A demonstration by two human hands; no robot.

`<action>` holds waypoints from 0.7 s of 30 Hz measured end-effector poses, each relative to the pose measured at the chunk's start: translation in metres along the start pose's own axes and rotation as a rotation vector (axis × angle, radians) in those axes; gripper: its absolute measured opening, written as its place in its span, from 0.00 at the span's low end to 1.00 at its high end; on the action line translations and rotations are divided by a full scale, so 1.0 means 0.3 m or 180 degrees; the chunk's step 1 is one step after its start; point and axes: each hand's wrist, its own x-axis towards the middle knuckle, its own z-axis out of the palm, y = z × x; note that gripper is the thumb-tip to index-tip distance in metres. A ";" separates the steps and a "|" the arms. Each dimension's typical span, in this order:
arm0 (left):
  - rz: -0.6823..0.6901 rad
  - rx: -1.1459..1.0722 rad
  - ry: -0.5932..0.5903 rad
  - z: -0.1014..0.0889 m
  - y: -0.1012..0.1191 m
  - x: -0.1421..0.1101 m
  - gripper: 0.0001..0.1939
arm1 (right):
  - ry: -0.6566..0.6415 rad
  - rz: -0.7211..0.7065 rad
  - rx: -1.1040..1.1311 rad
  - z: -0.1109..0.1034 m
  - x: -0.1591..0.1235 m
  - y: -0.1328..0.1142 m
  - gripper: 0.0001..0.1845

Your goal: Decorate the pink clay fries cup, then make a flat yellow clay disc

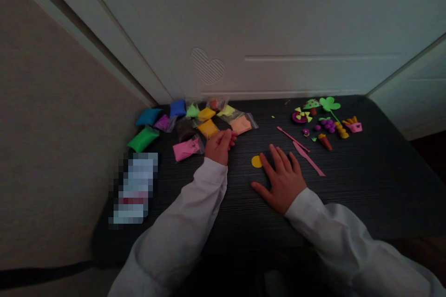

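A flat yellow clay disc (257, 162) lies on the dark tabletop. My right hand (284, 181) rests palm down beside it, fingers spread, the index fingertip at the disc's right edge. My left hand (219, 146) is closed near the clay packets, thumb and fingers pressed together; whatever may be inside is hidden. Just behind it are an orange-yellow clay packet (208, 128) and a peach clay packet (241, 124). Right of the disc, a thin pink modelling tool (292, 138) touches a pink plastic knife (308, 159).
Several more clay packets, among them a pink one (186, 149) and a green one (143, 138), cover the back left. A blurred-out phone-like object (135, 190) lies at left. Small clay figures, including purple grapes (328, 125), stand back right. A white panel (223, 23) rises behind the table.
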 end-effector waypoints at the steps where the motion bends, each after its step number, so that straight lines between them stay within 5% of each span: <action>1: -0.0016 0.0011 -0.0006 0.000 0.001 -0.001 0.18 | 0.0007 -0.0004 -0.0005 0.001 0.000 0.000 0.38; 21: -0.0073 0.0005 0.0060 0.002 -0.001 0.002 0.18 | 0.0021 -0.0132 0.0039 -0.009 -0.003 -0.003 0.35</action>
